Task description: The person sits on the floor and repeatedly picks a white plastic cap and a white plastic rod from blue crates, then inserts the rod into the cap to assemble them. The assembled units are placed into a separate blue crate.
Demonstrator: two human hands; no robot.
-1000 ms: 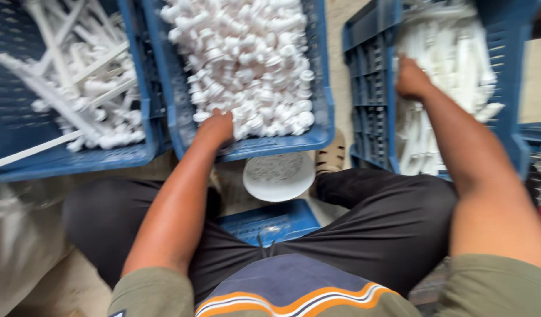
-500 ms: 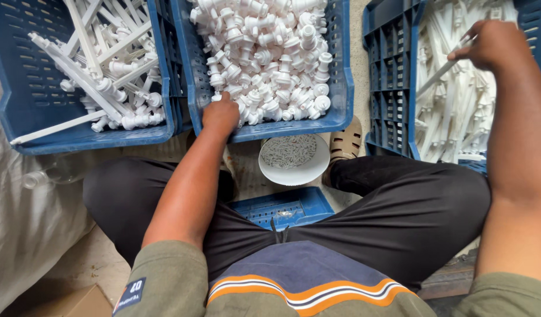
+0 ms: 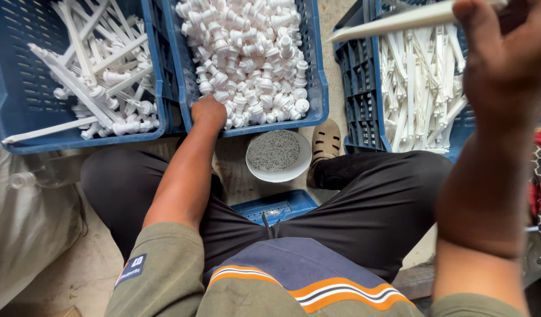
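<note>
Presently we sit on the floor with three blue crates ahead. Our left hand (image 3: 208, 111) rests in the near edge of the middle crate (image 3: 318, 88), fingers curled down among the small white fittings (image 3: 247, 53); whether they have closed on one we cannot tell. Our right hand (image 3: 505, 53) is raised close to the camera, clamped on a long white stick (image 3: 394, 22) that juts leftward above the right crate (image 3: 353, 76) of loose white sticks (image 3: 417, 88).

Progress, as we judge it: the left crate (image 3: 24, 105) holds only a modest heap of joined pieces (image 3: 100, 88) (sticks with fittings on), while the other two remain well filled, so most is left. A white bowl (image 3: 278, 155) of small grey bits lies between our knees.
</note>
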